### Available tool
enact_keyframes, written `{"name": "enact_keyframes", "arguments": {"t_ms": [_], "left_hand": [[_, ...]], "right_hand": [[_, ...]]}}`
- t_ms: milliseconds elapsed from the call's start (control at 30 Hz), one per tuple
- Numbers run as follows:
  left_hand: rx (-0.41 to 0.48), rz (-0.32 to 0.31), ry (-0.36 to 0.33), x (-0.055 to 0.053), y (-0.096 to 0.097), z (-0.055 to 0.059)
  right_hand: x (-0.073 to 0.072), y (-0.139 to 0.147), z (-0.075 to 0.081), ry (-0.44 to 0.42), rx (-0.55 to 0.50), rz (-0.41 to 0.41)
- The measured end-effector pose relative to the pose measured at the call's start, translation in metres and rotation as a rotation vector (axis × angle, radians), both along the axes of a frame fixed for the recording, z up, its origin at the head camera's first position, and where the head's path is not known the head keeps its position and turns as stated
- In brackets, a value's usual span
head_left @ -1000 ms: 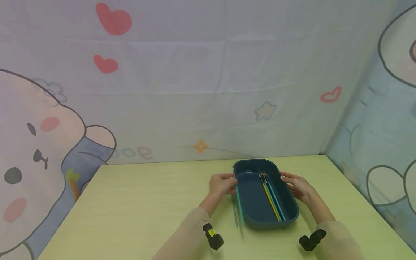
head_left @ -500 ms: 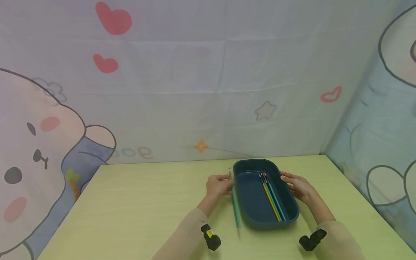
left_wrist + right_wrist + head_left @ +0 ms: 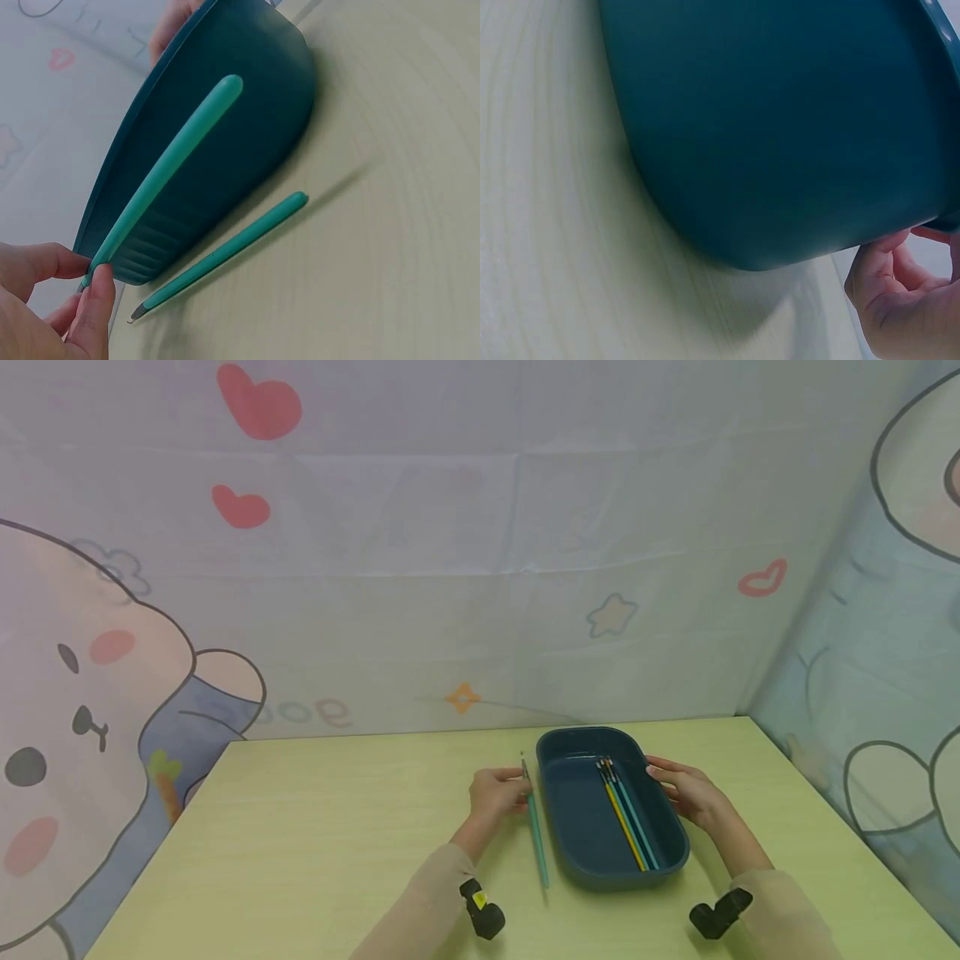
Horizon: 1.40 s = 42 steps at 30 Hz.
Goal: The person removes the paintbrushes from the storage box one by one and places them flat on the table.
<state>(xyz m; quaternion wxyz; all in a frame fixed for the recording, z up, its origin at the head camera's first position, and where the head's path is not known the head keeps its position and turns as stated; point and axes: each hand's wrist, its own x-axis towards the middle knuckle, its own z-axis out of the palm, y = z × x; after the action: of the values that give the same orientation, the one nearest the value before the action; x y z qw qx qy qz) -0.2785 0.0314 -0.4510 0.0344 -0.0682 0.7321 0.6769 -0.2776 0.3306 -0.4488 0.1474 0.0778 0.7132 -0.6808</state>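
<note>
My left hand (image 3: pixel 495 792) pinches a green-handled paintbrush (image 3: pixel 169 169) near its ferrule, between thumb and fingers, just left of a deep dark-blue tray (image 3: pixel 585 835). Below it, a second green-handled paintbrush (image 3: pixel 225 251) lies on the table along the tray's side. The head view shows the held brush overlapping that one. My right hand (image 3: pixel 690 792) grips the tray's right rim, with the thumb at the edge and fingers against the outer wall. Inside the tray lie several paintbrushes (image 3: pixel 628 818) with yellow and blue handles, bristles toward the far end.
The pale yellow table (image 3: pixel 337 827) reaches back to a hanging cloth (image 3: pixel 420 568) printed with hearts and cartoon figures. Another printed cloth (image 3: pixel 885 693) closes off the right side. The tray stands near the table's right part.
My left hand has shifted slightly left with the green paintbrush, away from the tray's left rim, and the brush now overlaps the one on the table. My right hand and the tray stay put.
</note>
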Motion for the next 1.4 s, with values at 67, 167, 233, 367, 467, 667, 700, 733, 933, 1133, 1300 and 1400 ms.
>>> {"name": "enact_keyframes", "arguments": {"t_ms": [67,167,233,367,467,667,700,733,933,1133,1300,1400], "left_hand": [[-0.007,0.0,-0.002,0.0,-0.001,-0.001],[-0.013,0.001,-0.004,-0.001,-0.001,-0.002],[-0.016,0.002,-0.003,-0.002,-0.001,-0.002],[-0.032,0.01,0.009,-0.003,-0.002,-0.005],[-0.045,0.022,0.015,-0.005,-0.002,-0.007],[-0.082,0.035,0.021,-0.007,-0.002,-0.01],[-0.088,0.036,0.022,-0.007,-0.002,-0.01],[-0.095,0.038,0.025,-0.008,-0.002,-0.011],[-0.15,0.043,0.036,-0.009,-0.002,-0.014],[-0.205,0.047,0.054,-0.011,-0.003,-0.017],[-0.238,0.043,0.061,-0.012,-0.004,-0.02],[-0.25,0.039,0.063,-0.012,-0.004,-0.022]], "right_hand": [[0.0,0.0,0.0,-0.001,-0.012,-0.004],[0.0,0.0,0.0,0.0,-0.017,-0.001],[0.0,0.001,-0.001,0.001,-0.014,-0.001],[0.001,0.0,-0.001,0.001,-0.017,-0.005],[0.001,0.0,0.0,0.002,-0.02,-0.002],[0.0,0.0,0.001,0.004,-0.025,0.004],[0.0,0.001,0.001,0.006,-0.026,0.006],[0.0,0.001,0.001,0.006,-0.026,0.006],[0.0,0.001,-0.001,-0.004,-0.023,0.0],[-0.001,0.001,0.0,-0.013,-0.029,-0.007],[-0.001,0.001,0.0,-0.016,-0.036,-0.012],[0.0,0.001,0.001,-0.02,-0.037,-0.017]]}}
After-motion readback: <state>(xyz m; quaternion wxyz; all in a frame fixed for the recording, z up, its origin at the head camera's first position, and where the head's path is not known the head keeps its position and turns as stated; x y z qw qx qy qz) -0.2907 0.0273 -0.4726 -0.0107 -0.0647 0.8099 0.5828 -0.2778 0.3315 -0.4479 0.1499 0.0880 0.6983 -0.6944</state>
